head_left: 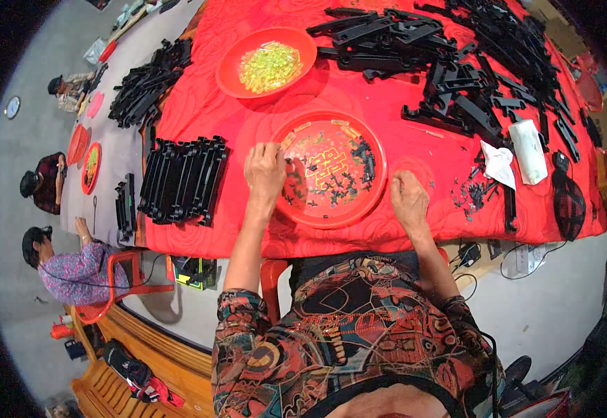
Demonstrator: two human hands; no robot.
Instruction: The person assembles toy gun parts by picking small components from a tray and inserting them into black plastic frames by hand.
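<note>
My left hand (264,171) sits on the left rim of the round red tray (373,198), fingers curled down into the dish, tips touching the loose small black parts (349,182) scattered inside. Looks like a pinch on a piece, but it's too small to see, so I cannot tell if anything is actually gripped. My right hand (408,198) rests just off the tray's right rim on the red tablecloth (213,111), fingers loosely bunched; whether it holds something I cannot tell either.

Key relation: the heap of small parts lies to the right of the left hand and to the left of the right hand, between the two. Densest cluster is toward the tray's right side, so the right hand is nearer to that clump, while the left hand is already inside the dish.

Tray: glossy plastic, shallow, a gold pattern in the middle. Small parts: matte black, irregular, no common long axis, jumbled. A few pale yellowish strips near the tray's far rim.

Farther off: a red bowl (267,66) of yellow-green bits beyond the tray; long black plastic bars (181,180) stacked in a neat row left of the left hand; a big tangled pile of black bars (457,63) far right. Crumpled white tissue (498,164) to the right.
</note>
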